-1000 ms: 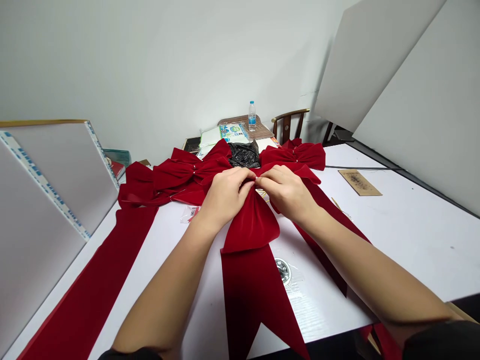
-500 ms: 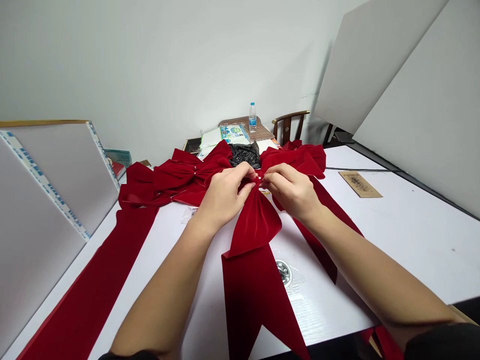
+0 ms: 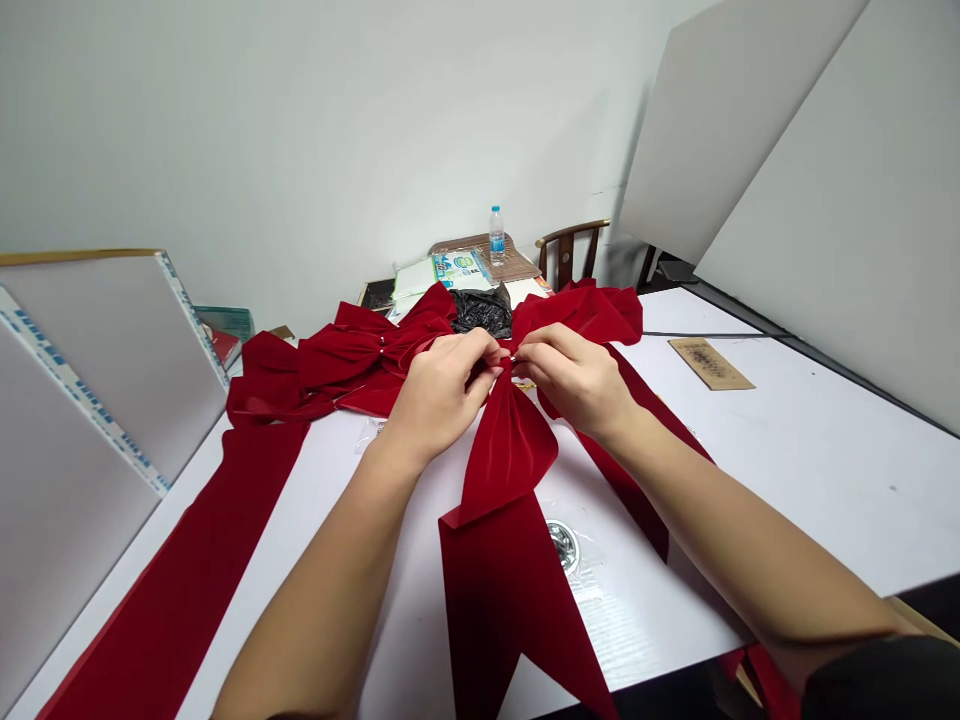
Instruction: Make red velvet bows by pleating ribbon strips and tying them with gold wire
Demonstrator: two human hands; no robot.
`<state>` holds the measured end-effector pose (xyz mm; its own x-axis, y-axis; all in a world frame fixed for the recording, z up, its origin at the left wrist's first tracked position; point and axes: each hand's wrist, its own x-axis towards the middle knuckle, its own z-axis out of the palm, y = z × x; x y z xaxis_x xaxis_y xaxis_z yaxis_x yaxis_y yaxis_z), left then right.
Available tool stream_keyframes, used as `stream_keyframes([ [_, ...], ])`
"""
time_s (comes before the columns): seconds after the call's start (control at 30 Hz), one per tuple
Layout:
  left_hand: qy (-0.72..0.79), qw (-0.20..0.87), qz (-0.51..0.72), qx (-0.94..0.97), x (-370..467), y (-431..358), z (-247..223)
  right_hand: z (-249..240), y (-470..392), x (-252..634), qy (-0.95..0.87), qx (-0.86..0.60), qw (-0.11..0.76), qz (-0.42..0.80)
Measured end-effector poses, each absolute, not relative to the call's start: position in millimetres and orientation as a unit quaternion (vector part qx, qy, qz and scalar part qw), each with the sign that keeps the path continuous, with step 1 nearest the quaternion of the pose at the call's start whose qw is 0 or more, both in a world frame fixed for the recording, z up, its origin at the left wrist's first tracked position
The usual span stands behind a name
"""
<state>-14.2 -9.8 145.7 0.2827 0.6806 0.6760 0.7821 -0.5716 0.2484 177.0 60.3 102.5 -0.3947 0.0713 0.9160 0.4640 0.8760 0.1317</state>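
Note:
A red velvet bow (image 3: 511, 450) stretches over the white table, its notched tail hanging toward the front edge. At the bow's gathered middle, the fingers of my left hand (image 3: 450, 385) are pinched on the fabric. Close beside them, my right hand (image 3: 574, 375) pinches at the same spot, where a small shiny bit shows between the fingertips; its exact kind is hidden. More red velvet bows (image 3: 345, 350) with small shiny pieces at their centres are heaped to the left. Their long red ribbon tail (image 3: 187, 560) runs down the table's left side.
A round silver item in clear plastic (image 3: 562, 547) lies under the bow's right side. Behind are a black plastic bag (image 3: 481, 312), a water bottle (image 3: 496, 237) and a chair (image 3: 574, 252). A brown card (image 3: 710, 363) lies right; white panels (image 3: 97, 360) stand left.
The view has shifted slightly, so everything sits a little further left. Both hands stay at the bow's middle, with the fingertips moved only slightly.

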Motion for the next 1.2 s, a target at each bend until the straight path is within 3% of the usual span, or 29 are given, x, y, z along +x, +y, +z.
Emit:
stream_keyframes([
  [0.5, -0.428, 0.089, -0.383, -0.814, -13, -11, 147, 111, 58, 180, -0.815, -0.159, 0.507, -0.233],
  [0.7, -0.383, 0.148, -0.382, -0.828, -12, -10, 146, 116, 50, 176, -0.786, -0.211, 0.49, -0.311],
  [1.1, -0.318, 0.199, -0.43, -0.822, -11, -17, 147, 125, 47, 184, -0.784, -0.177, 0.511, -0.304],
  [1.2, -0.292, 0.255, -0.439, -0.81, -11, -25, 156, 134, 51, 195, -0.772, -0.196, 0.511, -0.324],
])
